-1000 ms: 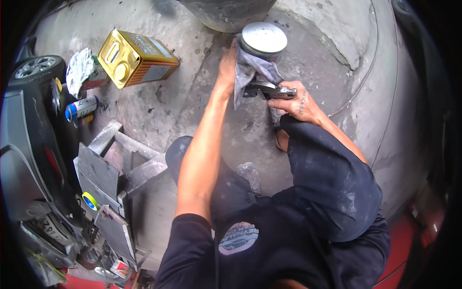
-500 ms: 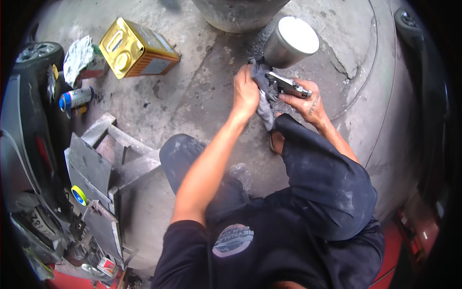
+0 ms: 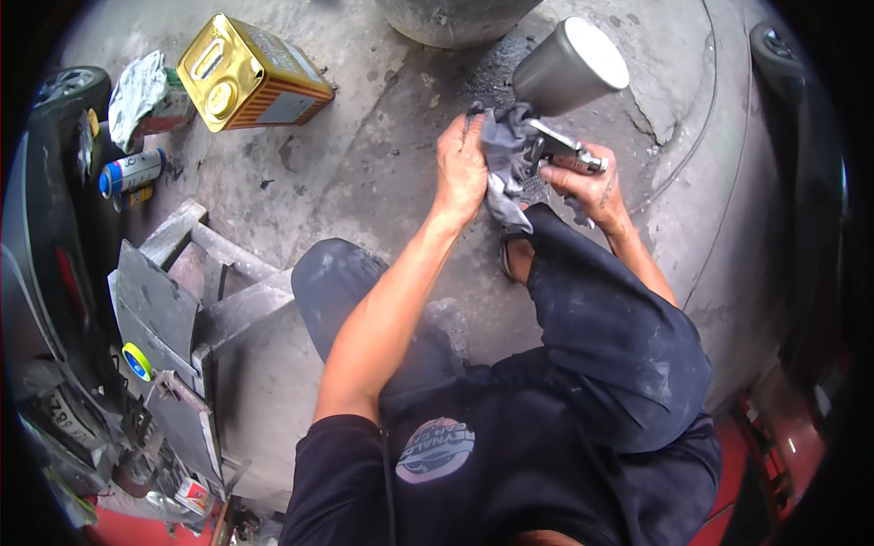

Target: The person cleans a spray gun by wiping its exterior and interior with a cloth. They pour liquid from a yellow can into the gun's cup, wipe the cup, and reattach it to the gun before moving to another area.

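I am crouched over a concrete floor. My right hand (image 3: 590, 185) grips the metal body of a paint spray gun (image 3: 557, 150), whose grey cup (image 3: 572, 65) with a pale lid tilts up and to the right. My left hand (image 3: 460, 168) holds a crumpled grey rag (image 3: 503, 155) pressed against the front of the gun. The rag hangs down between both hands and hides the gun's nozzle. My knees sit just below the hands.
A gold rectangular metal can (image 3: 250, 73) lies at upper left beside a crumpled foil-like wrap (image 3: 137, 91) and a blue-capped spray can (image 3: 130, 172). A low metal stand (image 3: 196, 273) and grey panels (image 3: 155, 314) fill the left. A large round base (image 3: 455, 16) stands at top.
The spray gun has turned so its cup lid faces right instead of toward me. My left hand with the rag has shifted along the gun's front. The view has drifted slightly.
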Available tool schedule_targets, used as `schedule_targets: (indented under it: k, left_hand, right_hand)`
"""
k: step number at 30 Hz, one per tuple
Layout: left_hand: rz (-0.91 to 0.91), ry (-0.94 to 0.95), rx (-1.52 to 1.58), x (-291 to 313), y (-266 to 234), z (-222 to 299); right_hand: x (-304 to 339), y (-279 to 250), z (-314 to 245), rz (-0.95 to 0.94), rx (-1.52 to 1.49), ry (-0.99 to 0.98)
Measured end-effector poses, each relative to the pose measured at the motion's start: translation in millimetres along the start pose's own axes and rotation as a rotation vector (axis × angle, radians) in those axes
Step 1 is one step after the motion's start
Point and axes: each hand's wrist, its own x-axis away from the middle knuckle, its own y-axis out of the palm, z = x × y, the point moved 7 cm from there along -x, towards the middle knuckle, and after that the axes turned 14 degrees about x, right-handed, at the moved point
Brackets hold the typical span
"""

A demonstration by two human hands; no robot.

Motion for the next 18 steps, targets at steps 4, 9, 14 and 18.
schedule_targets:
  k: [4,9,14,18]
  left_hand:
    - [-0.104,-0.507,0.197,14,-4,-1]
    - [0.001,-0.455,0.597,-16,-4,4]
    - [-0.179,-0.159,-0.006,-8,7,8]
    - [-0.430,-0.083,-0.251,-5,21,19]
  right_hand:
    - [5,7,-40,0.044,0.155,-0.301]
    - [4,1,-18,-0.196,0.033,0.006]
    - [0,11,-21,-0.271,-0.167,-0.045]
    - [4,17,-9,-0.314,-0.138,-0.058]
